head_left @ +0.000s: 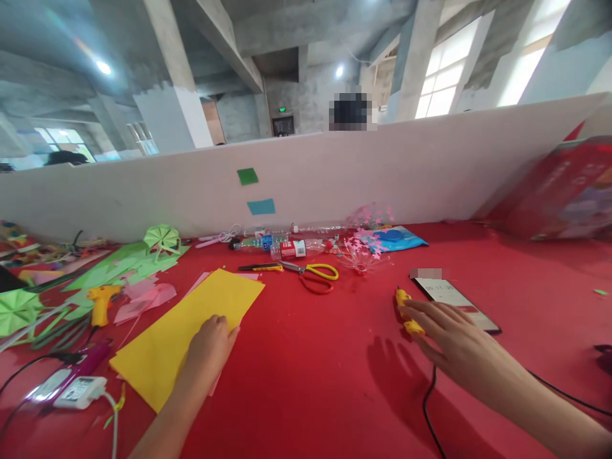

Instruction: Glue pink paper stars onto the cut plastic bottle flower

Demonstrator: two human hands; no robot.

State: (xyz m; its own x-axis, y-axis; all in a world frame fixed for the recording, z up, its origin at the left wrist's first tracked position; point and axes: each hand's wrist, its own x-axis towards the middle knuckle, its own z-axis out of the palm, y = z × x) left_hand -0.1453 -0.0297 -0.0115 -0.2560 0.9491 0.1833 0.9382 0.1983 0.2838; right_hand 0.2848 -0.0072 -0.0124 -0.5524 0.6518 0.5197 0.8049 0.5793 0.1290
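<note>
My left hand (213, 344) rests on a yellow sheet (167, 325), its fingers curled at the sheet's right part; whether they pinch anything is hidden. Pink paper edges show under the sheet. On the right, my right hand (447, 331) is spread, palm down, with its fingertips over a small yellow tool (403, 298) with a black cord. A phone (459, 299) showing a timer lies just beyond that hand. Scissors (320, 273) with yellow and red handles and a yellow-black cutter (261, 268) lie beyond the yellow sheet.
Plastic bottles (292, 248), a blue packet (399, 238) and pink star decorations (361, 252) lie near the white partition (310, 172). At left are green paper pieces (119, 268), a yellow glue gun (101, 303) and a power strip with a plug (81, 392). A red bag (554, 191) stands at right.
</note>
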